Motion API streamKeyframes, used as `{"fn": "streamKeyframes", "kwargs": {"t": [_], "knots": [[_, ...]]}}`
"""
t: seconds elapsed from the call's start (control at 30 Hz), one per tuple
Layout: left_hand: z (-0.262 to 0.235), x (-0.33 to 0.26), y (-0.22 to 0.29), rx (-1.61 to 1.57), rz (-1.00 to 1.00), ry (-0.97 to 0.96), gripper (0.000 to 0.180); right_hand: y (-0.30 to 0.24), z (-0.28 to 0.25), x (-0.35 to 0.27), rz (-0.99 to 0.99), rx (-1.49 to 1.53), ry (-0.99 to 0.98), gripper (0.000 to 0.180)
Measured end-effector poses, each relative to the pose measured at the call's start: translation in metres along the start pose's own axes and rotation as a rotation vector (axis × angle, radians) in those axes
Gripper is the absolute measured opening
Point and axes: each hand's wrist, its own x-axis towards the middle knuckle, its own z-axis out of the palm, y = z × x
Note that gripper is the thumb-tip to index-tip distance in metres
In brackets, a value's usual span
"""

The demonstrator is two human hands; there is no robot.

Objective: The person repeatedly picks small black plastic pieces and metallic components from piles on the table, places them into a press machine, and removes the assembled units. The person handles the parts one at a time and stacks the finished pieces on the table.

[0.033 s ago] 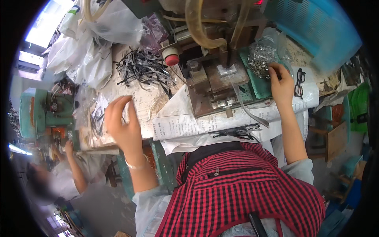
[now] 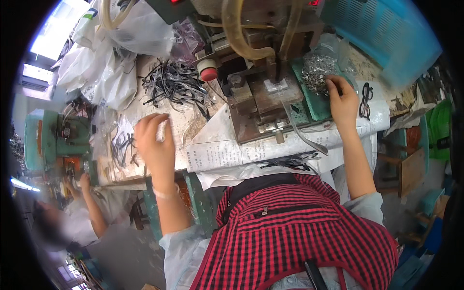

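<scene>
My left hand hovers over the near left of the bench, slightly blurred, its fingers curved with a gap from the thumb. I see nothing held in it. My right hand is at the edge of a pile of small metal parts on a green tray. Its thumb and forefinger are bent close together; whatever may be between them is hidden. Between my hands stands a bench machine. A slim eyeglass temple reaches from its work plate toward me, touched by neither hand.
A heap of dark eyeglass temples lies behind my left hand; more temples rest before me. Dark-framed glasses lie right. A red button, plastic bags and a blue basket surround the machine. A co-worker sits left.
My left hand has shifted slightly right. My right hand has barely moved and stays at the metal parts.
</scene>
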Motion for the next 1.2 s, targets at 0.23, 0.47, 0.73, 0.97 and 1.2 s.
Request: {"fn": "streamKeyframes", "kwargs": {"t": [0.23, 0.47, 0.73, 0.97, 1.2], "knots": [[0.088, -0.049, -0.098, 0.296, -0.060, -0.278, 0.008, 0.004, -0.028, -0.018, -0.112, -0.203, 0.010, 0.016], [0.023, -0.034, -0.098, -0.467, -0.609, -0.394, 0.026, -0.001, -0.072, -0.046, 0.039, 0.022, 0.060, 0.016], [0.080, -0.006, -0.021, -0.905, -0.710, -0.126, 0.022, -0.108, 0.032, 0.006, -0.207, 0.444, -0.166, 0.027], [0.079, -0.007, 0.037, -1.028, -0.467, 0.218, 0.009, -0.115, 0.042, -0.019, 0.011, 0.697, -0.170, 0.045], [0.036, 0.015, 0.108, -0.795, 0.238, 0.417, 0.012, -0.148, 0.029, -0.026, 0.156, 0.784, -0.252, 0.051]]}}
